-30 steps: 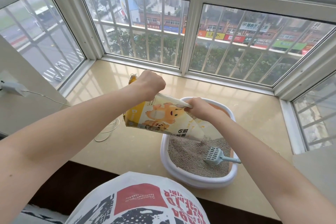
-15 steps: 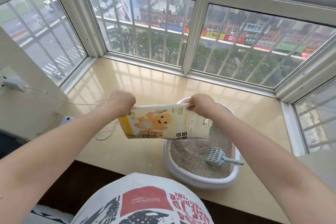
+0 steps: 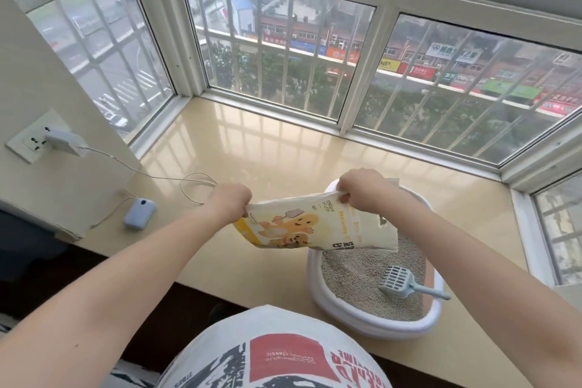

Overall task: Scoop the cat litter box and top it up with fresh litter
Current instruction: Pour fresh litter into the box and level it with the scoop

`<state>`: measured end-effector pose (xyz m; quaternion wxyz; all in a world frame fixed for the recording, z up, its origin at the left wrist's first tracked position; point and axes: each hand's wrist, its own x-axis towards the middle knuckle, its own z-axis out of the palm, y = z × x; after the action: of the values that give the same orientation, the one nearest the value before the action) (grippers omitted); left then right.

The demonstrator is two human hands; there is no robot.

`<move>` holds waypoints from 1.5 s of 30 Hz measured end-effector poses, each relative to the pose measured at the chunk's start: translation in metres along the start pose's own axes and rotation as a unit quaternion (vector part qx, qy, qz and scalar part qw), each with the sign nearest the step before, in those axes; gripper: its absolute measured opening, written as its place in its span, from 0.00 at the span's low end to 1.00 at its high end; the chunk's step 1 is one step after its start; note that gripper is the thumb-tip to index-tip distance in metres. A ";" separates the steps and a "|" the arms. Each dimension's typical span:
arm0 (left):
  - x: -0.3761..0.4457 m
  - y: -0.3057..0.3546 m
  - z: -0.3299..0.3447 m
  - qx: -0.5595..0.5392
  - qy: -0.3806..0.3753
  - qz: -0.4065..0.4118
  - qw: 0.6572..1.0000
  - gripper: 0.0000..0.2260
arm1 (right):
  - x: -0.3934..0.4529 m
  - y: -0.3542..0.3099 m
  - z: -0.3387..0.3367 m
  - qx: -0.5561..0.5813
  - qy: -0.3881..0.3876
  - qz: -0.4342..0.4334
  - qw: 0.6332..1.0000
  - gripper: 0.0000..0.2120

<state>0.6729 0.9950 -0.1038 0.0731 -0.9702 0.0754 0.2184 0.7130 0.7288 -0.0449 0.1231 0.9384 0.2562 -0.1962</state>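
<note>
1 litter bag (image 3: 310, 224), held off the tabletop (image 3: 252, 148) by both hands. Its long axis runs roughly left-right, near level, w/ the right end over the far-left part of the box (image 3: 371, 321). Print faces the camera, upside down. Which end is the open one: can't tell.

L hand (image 3: 227, 202) has its grip clamped on the bag's left top corner; R hand (image 3: 362, 188) has its grip clamped on the right top corner. The bag hangs slack betw. them.

Counts: 1 bag, 1 box, 1 scoop (image 3: 406, 283), 2 hands. The scoop lies on the litter at the box's near right, head pointing left, handle on the right rim. Also 1 charger (image 3: 64, 139) in the wall socket and 1 small blue device (image 3: 140, 213) on the tabletop at left, cable looped betw. them.

Vs 1 s ago: the bag was tipped, left end high, right end down in the box; now levelled out. L hand lower. Vs 0.5 s ago: about the same pose. Scoop unmoved.
</note>
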 end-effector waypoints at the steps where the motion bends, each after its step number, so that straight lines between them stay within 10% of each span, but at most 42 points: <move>1: 0.000 0.001 0.002 0.002 -0.011 0.005 1.000 0.11 | 0.000 -0.005 -0.002 -0.013 0.002 -0.008 1.000 0.06; 7: 0.006 0.053 -0.006 -0.274 0.005 0.093 0.957 0.24 | 0.010 -0.044 -0.013 -0.061 -0.015 -0.052 0.997 0.07; 11: 0.007 0.110 -0.015 -0.445 0.042 0.067 0.892 0.09 | 0.004 -0.056 -0.019 -0.110 -0.033 -0.060 0.992 0.09; 18: 0.008 0.116 -0.013 -0.452 0.103 0.056 0.884 0.12 | -0.018 -0.034 0.001 -0.099 0.049 -0.061 0.992 0.06; 25: 0.013 0.109 -0.012 -0.464 0.092 0.040 0.880 0.15 | -0.036 0.047 0.049 0.376 0.102 0.028 0.921 0.11; 30: 0.010 0.114 -0.014 -0.460 0.092 0.020 0.883 0.19 | -0.027 0.045 0.081 0.342 0.089 0.063 0.934 0.19; 38: 0.002 0.098 -0.029 -0.413 0.107 -0.011 0.904 0.17 | -0.008 0.040 0.036 0.227 0.074 -0.006 0.971 0.04; 45: -0.003 0.075 -0.060 -0.432 0.185 0.044 0.882 0.07 | -0.004 0.016 -0.003 0.121 0.110 -0.058 0.985 0.17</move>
<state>0.6820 0.9118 -0.0571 -0.3779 -0.9241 0.0282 0.0494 0.7194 0.7148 -0.0389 -0.0315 0.9460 0.2964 -0.1277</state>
